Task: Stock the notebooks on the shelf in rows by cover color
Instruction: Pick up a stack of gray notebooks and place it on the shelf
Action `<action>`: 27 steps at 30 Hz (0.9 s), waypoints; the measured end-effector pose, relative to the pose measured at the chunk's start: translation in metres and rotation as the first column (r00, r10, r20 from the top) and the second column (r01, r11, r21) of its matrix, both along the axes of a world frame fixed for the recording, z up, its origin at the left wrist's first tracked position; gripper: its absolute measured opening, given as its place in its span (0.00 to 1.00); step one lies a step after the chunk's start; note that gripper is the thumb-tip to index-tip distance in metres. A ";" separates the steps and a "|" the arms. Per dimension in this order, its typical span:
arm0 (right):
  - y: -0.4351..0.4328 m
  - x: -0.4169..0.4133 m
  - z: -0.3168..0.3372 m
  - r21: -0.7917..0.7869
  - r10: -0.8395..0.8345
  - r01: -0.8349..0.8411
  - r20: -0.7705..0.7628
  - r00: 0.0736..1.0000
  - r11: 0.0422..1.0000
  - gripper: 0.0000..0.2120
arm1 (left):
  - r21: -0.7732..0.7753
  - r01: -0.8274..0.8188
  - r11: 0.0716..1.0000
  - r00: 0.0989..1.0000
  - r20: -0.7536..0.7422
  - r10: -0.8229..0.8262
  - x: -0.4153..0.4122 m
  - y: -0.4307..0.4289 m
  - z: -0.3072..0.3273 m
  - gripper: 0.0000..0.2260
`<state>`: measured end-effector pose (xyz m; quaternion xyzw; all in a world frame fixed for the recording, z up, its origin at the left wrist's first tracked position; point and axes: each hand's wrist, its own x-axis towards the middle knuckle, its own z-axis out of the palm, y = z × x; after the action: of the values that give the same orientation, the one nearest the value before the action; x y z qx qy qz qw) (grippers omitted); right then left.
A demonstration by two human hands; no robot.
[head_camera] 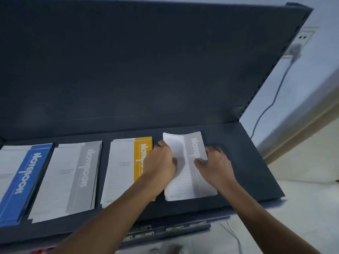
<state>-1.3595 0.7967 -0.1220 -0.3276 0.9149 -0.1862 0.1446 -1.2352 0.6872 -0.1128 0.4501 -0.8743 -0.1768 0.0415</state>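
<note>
On the dark shelf lie several stacks of notebooks side by side. A blue stack is at the far left, then a grey stack, then a yellow stack. At the right lies a light grey stack. My left hand grips this stack's left edge, thumb on the cover. My right hand grips its right edge, thumb on the cover as well. My left forearm covers the yellow stack's lower right corner.
The shelf's dark back panel rises behind the stacks. Bare shelf lies right of the light grey stack. A lower shelf edge with price tags shows below. A wall socket with a plug and cable is at the right.
</note>
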 end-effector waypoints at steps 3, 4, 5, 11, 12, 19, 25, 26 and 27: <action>-0.005 -0.009 -0.004 0.026 0.046 -0.046 0.028 0.999 0.999 0.12 | 0.003 -0.043 0.999 0.999 0.018 0.043 -0.004 -0.002 -0.003 0.22; -0.006 -0.011 -0.005 0.034 0.060 -0.061 0.032 0.998 0.998 0.12 | 0.005 -0.052 0.999 0.999 0.016 0.052 -0.004 -0.003 -0.005 0.22; -0.007 -0.012 -0.007 0.043 0.071 -0.073 0.030 0.997 0.996 0.12 | 0.006 -0.057 0.998 0.998 0.009 0.057 -0.005 -0.002 -0.008 0.22; -0.005 -0.017 -0.011 0.083 0.115 -0.116 0.013 0.993 0.990 0.11 | -0.002 -0.080 0.997 0.996 -0.027 0.080 -0.005 0.006 -0.018 0.19; -0.004 -0.019 -0.012 0.082 0.120 -0.121 0.015 0.993 0.989 0.12 | -0.009 -0.087 0.996 0.996 -0.036 0.087 -0.006 0.006 -0.020 0.19; -0.007 -0.032 -0.016 0.048 0.144 -0.146 0.041 0.989 0.988 0.12 | -0.044 -0.139 0.989 0.986 -0.095 0.135 -0.010 0.012 -0.023 0.23; -0.014 -0.026 -0.010 0.108 0.196 -0.182 -0.135 0.971 0.977 0.13 | -0.125 -0.080 0.989 0.996 -0.054 0.074 -0.003 0.011 -0.023 0.20; -0.017 -0.023 -0.007 0.115 0.214 -0.195 -0.187 0.959 0.974 0.14 | -0.136 -0.060 0.989 0.997 -0.049 0.054 0.000 0.009 -0.021 0.18; -0.021 -0.019 -0.003 0.120 0.234 -0.211 -0.232 0.944 0.970 0.16 | -0.144 -0.045 0.989 0.998 -0.047 0.038 0.005 0.007 -0.018 0.17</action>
<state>-1.3781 0.7756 -0.1254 -0.4422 0.8906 -0.0838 0.0659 -1.2305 0.6943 -0.1312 0.4601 -0.8742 -0.1216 0.0970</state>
